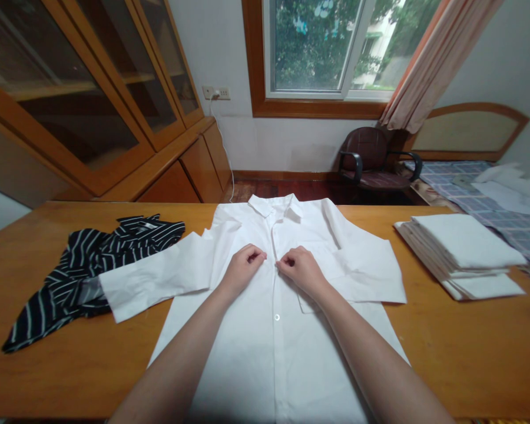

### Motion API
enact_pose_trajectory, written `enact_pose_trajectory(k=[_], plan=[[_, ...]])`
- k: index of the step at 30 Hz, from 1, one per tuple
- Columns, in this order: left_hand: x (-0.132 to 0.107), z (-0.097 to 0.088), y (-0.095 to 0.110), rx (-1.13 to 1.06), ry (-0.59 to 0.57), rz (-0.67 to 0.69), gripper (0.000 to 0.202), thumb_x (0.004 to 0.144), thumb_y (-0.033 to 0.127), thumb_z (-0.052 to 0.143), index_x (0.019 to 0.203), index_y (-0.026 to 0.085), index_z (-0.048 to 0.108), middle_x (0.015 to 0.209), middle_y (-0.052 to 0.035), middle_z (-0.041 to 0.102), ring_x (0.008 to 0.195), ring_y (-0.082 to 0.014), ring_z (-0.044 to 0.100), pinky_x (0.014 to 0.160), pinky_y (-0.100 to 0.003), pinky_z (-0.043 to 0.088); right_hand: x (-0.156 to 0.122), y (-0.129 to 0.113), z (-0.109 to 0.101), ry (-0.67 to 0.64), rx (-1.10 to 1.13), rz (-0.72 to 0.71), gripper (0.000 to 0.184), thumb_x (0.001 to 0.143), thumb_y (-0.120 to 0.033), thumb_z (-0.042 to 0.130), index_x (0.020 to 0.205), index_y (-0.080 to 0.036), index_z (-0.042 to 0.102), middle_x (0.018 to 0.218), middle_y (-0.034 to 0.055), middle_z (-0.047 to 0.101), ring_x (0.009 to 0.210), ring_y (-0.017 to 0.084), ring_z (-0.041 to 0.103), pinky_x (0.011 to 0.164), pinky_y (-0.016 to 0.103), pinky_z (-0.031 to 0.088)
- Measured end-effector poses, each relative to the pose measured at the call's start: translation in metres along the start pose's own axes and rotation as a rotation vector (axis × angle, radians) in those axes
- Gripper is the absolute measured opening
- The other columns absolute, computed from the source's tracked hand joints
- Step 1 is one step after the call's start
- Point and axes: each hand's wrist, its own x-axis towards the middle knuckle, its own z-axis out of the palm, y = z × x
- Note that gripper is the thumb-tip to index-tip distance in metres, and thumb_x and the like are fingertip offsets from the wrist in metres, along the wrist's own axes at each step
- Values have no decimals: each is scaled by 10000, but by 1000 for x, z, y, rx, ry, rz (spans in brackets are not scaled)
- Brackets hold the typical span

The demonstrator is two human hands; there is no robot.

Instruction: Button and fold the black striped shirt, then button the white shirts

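A white long-sleeved shirt (242, 359) lies front up, with its collar at the far side and both sleeves spread outward. A button shows on its front strip below my hands, and a chest pocket lies partly under my right forearm. My left hand (244, 268) is closed in a pinch at the left of the front strip. Just across from it, my right hand (302, 270) pinches at the strip's edge, fingertips a small gap from the left ones. Any button between the fingers is too small to make out.
A crumpled black-and-white striped garment (101, 259) lies left, partly under the shirt's left sleeve. A stack of folded white clothes (468, 241) stands right on the wooden table (481, 353). Beyond are a glass-door cabinet (159, 153), an armchair (368, 153) and a bed (459, 182).
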Motion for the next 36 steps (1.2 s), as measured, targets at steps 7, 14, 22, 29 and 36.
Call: enact_pose_trajectory(k=[7,14,22,29,36], plan=[[0,0,2,-9,7,17,182,863,303,556,738,208,649,797,-13,653,793,-181,614,746,-292,461,-1,3,0,2,23,-21,189,821,-216,707,639,-196,661,671,11,683,766,179,567,725,275,375],[0,-1,3,-26,-9,14,234,895,331,529,748,209,665,810,-17,660,817,-183,627,798,-294,472,-1,2,-2,7,37,-20,182,821,-204,707,644,-191,666,674,15,681,785,181,573,731,272,382],[-1,-1,5,-9,-13,4,246,893,345,526,736,209,659,814,-24,669,821,-191,628,812,-306,480,-1,2,-2,4,27,-12,187,817,-203,696,635,-189,658,669,13,671,785,181,569,729,273,384],[-1,-1,4,2,-17,8,250,902,352,527,749,209,664,819,-24,674,827,-192,632,809,-307,489,-2,2,-3,8,30,-10,189,822,-204,681,637,-193,648,675,13,670,795,183,573,744,279,391],[-1,-1,5,2,-20,9,263,902,358,525,738,204,661,792,-24,652,813,-191,629,787,-304,469,-2,2,-4,15,54,-7,177,810,-179,669,636,-186,636,657,5,649,767,171,557,725,270,380]])
